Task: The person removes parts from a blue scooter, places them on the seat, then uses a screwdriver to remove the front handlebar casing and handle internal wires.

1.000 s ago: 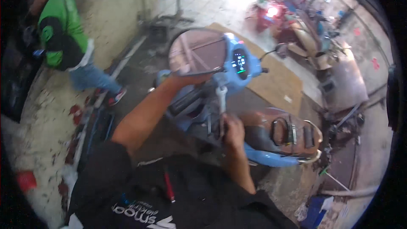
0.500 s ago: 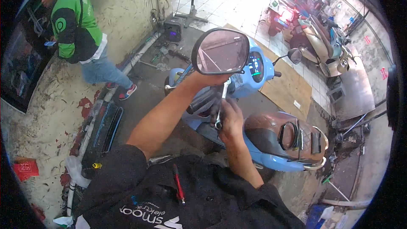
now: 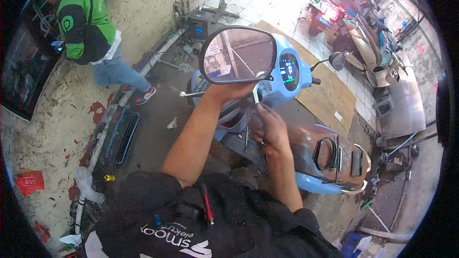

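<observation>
A rear-view mirror with a black rim stands on the near handlebar side of a light blue scooter. My left hand is closed at the mirror's lower edge; its fingers are mostly hidden behind the mirror. In my right hand is a metal spanner, its upper end up by the base of the mirror. Below those fingers a thin metal end shows, which I cannot tell apart from the spanner. The lit dashboard sits just right of the mirror.
The scooter's brown seat extends to the right. The second mirror juts from the far handlebar. A person in a green jacket stands by the left wall. Several parked motorbikes line the back right. Cardboard lies on the floor.
The mirror has swung left relative to the dashboard, with my left hand. My right hand has shifted slightly right and grips the spanner nearer its upper end. The view has shifted a little.
</observation>
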Tool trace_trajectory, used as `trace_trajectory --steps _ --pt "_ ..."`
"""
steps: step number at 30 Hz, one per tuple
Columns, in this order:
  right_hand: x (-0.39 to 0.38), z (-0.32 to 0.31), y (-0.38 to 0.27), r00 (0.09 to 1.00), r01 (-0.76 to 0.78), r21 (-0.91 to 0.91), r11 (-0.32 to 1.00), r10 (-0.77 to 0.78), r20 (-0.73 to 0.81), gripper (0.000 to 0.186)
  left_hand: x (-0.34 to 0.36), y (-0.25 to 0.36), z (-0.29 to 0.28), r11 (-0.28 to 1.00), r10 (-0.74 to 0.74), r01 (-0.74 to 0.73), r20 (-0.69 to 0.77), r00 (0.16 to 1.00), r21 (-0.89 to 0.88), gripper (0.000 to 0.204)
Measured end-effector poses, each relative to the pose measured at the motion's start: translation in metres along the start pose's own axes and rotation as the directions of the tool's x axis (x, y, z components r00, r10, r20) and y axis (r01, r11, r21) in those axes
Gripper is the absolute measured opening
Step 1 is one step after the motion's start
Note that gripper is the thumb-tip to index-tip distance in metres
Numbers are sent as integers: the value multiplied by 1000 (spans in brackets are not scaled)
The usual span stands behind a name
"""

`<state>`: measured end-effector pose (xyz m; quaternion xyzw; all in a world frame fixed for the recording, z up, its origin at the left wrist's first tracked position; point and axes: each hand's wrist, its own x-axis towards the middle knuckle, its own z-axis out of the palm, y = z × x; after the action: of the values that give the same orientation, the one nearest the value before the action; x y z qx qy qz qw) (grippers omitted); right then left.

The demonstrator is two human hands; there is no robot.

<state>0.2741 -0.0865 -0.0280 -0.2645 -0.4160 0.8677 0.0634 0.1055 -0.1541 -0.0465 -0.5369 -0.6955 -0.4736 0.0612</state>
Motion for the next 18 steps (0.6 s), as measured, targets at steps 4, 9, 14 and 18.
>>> trace_trajectory --steps 4,9,14,18 --pt "5 -7 -11 991 -108 -130 986 117 66 18 -5 -1 -3 999 26 -26 -14 1000 -22 37" --pt "9 -10 -24 939 -248 -149 957 276 206 22 2 9 -12 999 40 -41 -68 997 -11 37" --pt "17 -8 -34 906 -210 -476 854 353 234 45 8 23 -33 991 132 -131 -183 974 21 37" --pt "23 -28 -32 882 -194 -507 840 376 284 48 4 37 -36 954 47 -78 -111 993 -289 41"
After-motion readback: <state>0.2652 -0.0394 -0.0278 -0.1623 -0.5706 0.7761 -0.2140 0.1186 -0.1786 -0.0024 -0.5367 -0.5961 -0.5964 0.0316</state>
